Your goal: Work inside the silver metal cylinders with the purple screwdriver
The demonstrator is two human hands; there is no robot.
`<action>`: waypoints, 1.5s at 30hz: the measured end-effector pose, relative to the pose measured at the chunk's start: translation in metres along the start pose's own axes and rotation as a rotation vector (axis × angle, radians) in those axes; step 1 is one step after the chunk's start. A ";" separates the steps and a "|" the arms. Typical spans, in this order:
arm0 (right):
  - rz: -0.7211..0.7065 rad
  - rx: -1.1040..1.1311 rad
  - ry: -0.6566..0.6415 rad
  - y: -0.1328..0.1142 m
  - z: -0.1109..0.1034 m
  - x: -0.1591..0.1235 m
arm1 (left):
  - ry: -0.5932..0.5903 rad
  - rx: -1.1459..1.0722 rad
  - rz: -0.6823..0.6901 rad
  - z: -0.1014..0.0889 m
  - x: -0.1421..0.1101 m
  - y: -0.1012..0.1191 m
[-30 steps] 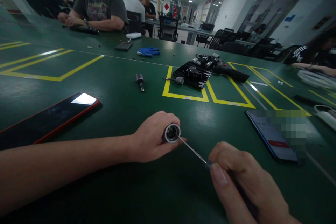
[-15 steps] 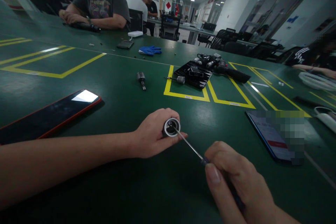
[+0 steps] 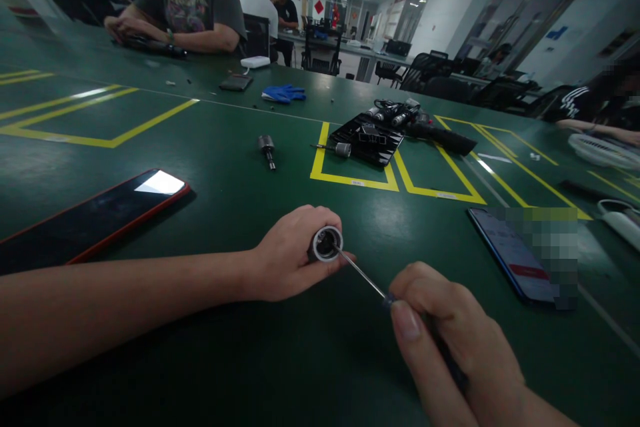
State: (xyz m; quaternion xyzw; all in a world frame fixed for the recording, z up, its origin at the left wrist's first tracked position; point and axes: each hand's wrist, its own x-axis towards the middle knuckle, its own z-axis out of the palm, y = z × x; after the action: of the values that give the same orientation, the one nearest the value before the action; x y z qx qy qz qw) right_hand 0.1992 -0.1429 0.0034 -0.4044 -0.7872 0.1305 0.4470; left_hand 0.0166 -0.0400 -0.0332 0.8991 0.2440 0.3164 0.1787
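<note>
My left hand (image 3: 295, 253) is wrapped round a dark cylindrical housing with a silvery rim (image 3: 316, 251), its open end facing me. My right hand (image 3: 450, 333) grips the dark handle of a screwdriver (image 3: 364, 276). The thin metal shaft reaches up and left into the mouth of the housing, and its tip is hidden inside. Most of the housing's body is covered by my left fingers. Beyond my hands, a small metal part with a narrow shaft (image 3: 267, 150) lies on the green table (image 3: 225, 200).
A red-edged phone (image 3: 100, 213) lies at left, another phone (image 3: 520, 257) at right. Farther back are a black tray (image 3: 367, 147) with dark parts and cables, another shafted metal part (image 3: 342, 149), and a blue glove (image 3: 284, 93). A person (image 3: 185, 13) sits across the table.
The screwdriver's tip has shifted slightly down and right within the housing's opening. Both hands stay nearly in place; the view has moved a little.
</note>
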 end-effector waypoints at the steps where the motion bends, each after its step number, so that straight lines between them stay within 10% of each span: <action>1: 0.006 0.003 0.001 0.001 0.000 0.000 | 0.010 -0.008 -0.003 0.000 0.000 0.000; 16: 0.086 0.068 -0.015 0.004 0.000 -0.004 | -0.008 -0.034 0.028 -0.001 -0.001 -0.001; 30: 0.474 0.565 0.130 0.017 0.012 -0.009 | -0.020 -0.168 -0.022 -0.005 0.002 0.000; 45: 0.278 0.427 0.035 0.013 0.005 -0.011 | -0.008 -0.215 0.050 -0.007 0.001 -0.001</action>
State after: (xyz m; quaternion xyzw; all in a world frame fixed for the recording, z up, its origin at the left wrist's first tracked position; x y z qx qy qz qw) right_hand 0.2051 -0.1419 -0.0139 -0.4073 -0.6709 0.3469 0.5135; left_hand 0.0121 -0.0375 -0.0284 0.8818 0.1853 0.3415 0.2672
